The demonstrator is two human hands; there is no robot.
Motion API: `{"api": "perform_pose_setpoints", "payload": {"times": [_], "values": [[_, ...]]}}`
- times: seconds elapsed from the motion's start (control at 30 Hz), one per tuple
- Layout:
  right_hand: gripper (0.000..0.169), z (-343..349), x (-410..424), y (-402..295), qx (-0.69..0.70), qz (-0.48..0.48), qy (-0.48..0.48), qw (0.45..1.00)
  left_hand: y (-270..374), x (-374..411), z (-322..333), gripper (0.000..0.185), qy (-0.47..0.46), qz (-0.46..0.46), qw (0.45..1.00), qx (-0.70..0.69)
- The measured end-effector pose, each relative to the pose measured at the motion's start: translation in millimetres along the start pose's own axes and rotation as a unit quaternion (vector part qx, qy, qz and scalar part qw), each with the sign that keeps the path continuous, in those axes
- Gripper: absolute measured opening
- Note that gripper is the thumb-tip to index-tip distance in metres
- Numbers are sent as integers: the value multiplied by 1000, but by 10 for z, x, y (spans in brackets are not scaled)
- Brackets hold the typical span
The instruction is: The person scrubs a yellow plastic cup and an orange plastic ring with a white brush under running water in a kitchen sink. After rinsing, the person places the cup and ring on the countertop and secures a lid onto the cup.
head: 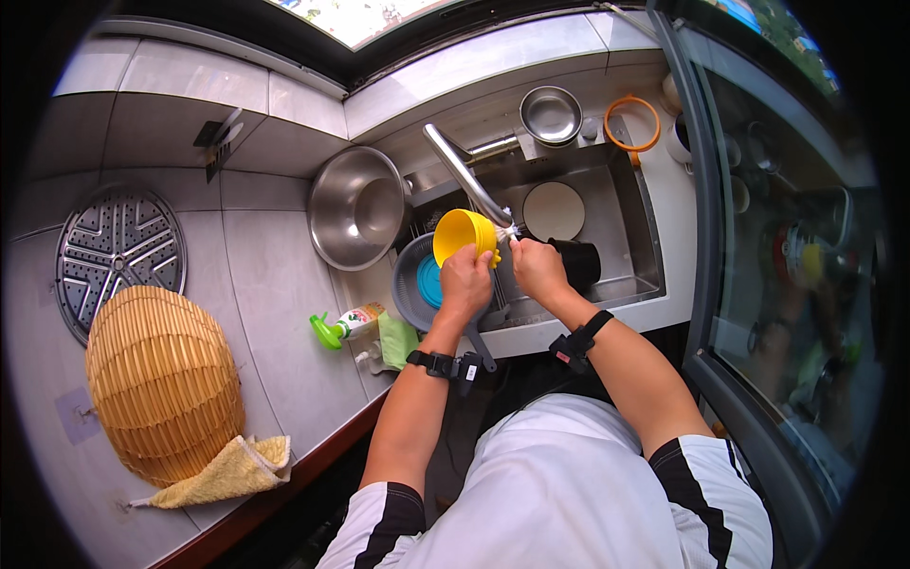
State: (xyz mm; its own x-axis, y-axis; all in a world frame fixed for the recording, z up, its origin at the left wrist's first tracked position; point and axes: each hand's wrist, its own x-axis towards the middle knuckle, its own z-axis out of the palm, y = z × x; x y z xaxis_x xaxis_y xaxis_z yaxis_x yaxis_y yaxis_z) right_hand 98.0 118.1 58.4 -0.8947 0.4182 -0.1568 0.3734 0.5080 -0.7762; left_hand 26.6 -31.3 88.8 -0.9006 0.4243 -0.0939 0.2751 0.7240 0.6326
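Note:
A yellow plastic cup (466, 235) is in my left hand (466, 279), its mouth tilted toward the left. My right hand (538, 267) grips a white-bristled brush (509, 231) just right of the cup, close below the end of the metal faucet (466, 173). Under the cup, a grey colander (409, 284) with a blue round item (431, 281) in it rests over the left part of the sink. A black container (579, 261) and a round pale dish (554, 211) lie in the sink basin (618, 220), to the right of my right hand.
Left of the sink are a large steel bowl (355, 206), a green-topped spray bottle (348, 325), a green cloth (398, 340), a perforated steamer plate (121, 249), a woven basket (167, 384) and a yellow cloth (227, 473). Behind stands a small steel bowl (551, 116); a glass window panel (782, 249) is at right.

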Motion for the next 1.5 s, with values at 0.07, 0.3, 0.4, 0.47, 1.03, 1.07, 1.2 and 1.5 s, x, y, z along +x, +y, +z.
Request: {"api": "perform_pose_setpoints", "payload": {"times": [0.07,0.3,0.4,0.47,1.03,1.07,1.2,1.5], "values": [[44,-58,-162,-92,-20,15,-56,998,-109,41,23,25,12,-18,1000,-2],[43,-55,56,-23,-30,29,-45,998,198,157,51,30,29,-92,989,-109],[42,-115,-162,-125,-25,23,-30,999,144,340,0,33,70,-89,987,-111],[42,-211,-105,-148,1,30,10,999,71,372,-9,36,93,-89,987,-99],[40,-112,-217,-199,32,-5,-35,999,82,425,162,40,116,-126,976,-138],[41,-102,-78,-137,36,-21,-17,999,199,379,160,40,102,-111,978,-146],[42,-175,137,-83,50,-12,-19,998,204,297,236,39,65,-103,989,-84],[45,-118,324,209,21,46,-25,998,262,246,210,33,70,-130,975,-164]]}}
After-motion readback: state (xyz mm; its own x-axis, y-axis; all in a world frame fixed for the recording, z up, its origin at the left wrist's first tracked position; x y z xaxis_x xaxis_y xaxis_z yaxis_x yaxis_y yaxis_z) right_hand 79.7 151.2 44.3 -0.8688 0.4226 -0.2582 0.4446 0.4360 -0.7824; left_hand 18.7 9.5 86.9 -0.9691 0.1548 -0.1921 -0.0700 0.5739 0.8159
